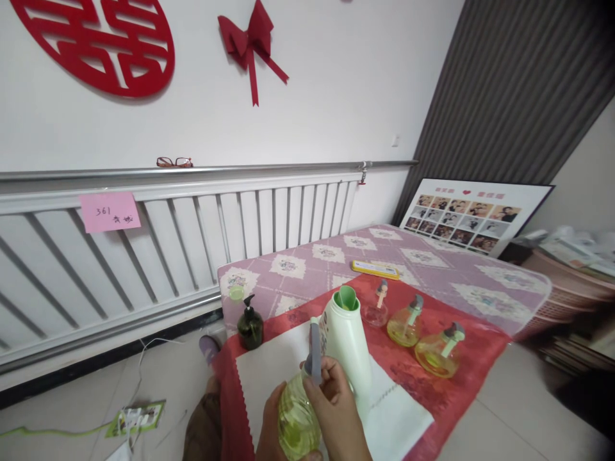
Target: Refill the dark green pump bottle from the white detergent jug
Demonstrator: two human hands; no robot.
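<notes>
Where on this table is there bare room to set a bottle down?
Free: the white cloth left of the white bottle, and the purple cover beyond the yellow case. Crowded: the red cloth around three glass dispensers, and the near edge where both hands hold a bottle.

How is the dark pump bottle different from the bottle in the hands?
The dark pump bottle is deep green, almost opaque, and stands alone on the cloth; the held bottle is clear with yellow-green liquid and is off the table. The dark one has a black pump; the held one has a grey top, pinched by the right hand, with the left hand underneath. Both are small and round-bodied.
</notes>
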